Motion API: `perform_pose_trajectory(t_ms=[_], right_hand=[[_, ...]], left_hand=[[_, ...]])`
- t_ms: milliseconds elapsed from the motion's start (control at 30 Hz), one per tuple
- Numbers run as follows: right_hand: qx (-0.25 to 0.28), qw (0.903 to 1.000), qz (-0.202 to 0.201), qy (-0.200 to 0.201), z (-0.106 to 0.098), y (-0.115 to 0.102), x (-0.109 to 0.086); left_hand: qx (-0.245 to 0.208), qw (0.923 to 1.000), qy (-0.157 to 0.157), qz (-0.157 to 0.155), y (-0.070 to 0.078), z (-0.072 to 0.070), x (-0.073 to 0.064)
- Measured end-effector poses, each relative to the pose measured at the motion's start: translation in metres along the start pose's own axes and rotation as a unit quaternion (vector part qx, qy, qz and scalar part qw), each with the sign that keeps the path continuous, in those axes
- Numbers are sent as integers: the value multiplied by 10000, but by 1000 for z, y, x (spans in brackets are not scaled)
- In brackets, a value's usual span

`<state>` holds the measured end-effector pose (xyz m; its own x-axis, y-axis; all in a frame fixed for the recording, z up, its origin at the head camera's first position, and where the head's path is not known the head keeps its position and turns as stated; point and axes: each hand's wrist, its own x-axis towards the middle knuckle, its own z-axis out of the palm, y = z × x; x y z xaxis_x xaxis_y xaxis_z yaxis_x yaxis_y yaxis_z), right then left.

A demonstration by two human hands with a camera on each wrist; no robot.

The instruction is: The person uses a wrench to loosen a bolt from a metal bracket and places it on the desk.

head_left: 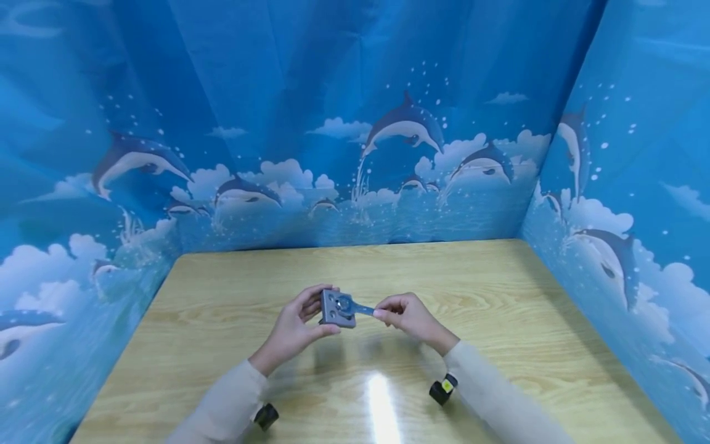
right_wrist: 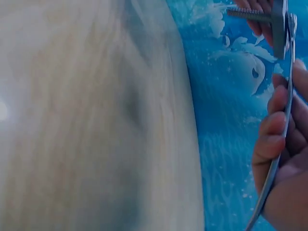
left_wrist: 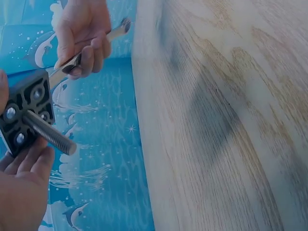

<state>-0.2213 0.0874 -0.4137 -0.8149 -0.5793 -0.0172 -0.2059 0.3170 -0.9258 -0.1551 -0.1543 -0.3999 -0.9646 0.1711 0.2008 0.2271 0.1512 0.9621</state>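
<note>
My left hand (head_left: 291, 330) grips a square grey metal plate (head_left: 327, 305) by its edges, held up over the table. A long threaded bolt (left_wrist: 53, 134) runs through the plate's middle and sticks out of its back. Several smaller round fasteners show on that ribbed back in the left wrist view. My right hand (head_left: 410, 317) pinches the handle of a metal wrench (head_left: 363, 309). The wrench's far end sits over the bolt's head on the plate's front. In the left wrist view, its other end, an open-jaw one, pokes out past the right hand's fingers.
A light wood-grain table (head_left: 222, 283) lies below both hands, with a bright glare spot near its front. Blue curtains (head_left: 310, 74) printed with dolphins stand along the back and sides. Small black cameras (head_left: 266, 417) are strapped at both wrists.
</note>
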Motion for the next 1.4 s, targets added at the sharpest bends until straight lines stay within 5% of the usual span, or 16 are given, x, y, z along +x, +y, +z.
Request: perform_pose_trajectory(t_ms=[200, 433, 800, 1400], right_hand=[[-446, 9951, -665, -578, -21, 10, 22], [-666, 9890, -702, -1121, -36, 12, 40], [-962, 9666, -1125, -2094, -49, -7, 53], [-1274, 9607, -1139, -2189, -48, -24, 53]], left_hand=[[-50, 9990, -437, -70, 4, -4, -1], [-452, 9946, -922, -116, -6, -5, 1], [-533, 9844, -1670, -131, -18, -3, -1], [-604, 9766, -2042, -292, -18, 0, -3]])
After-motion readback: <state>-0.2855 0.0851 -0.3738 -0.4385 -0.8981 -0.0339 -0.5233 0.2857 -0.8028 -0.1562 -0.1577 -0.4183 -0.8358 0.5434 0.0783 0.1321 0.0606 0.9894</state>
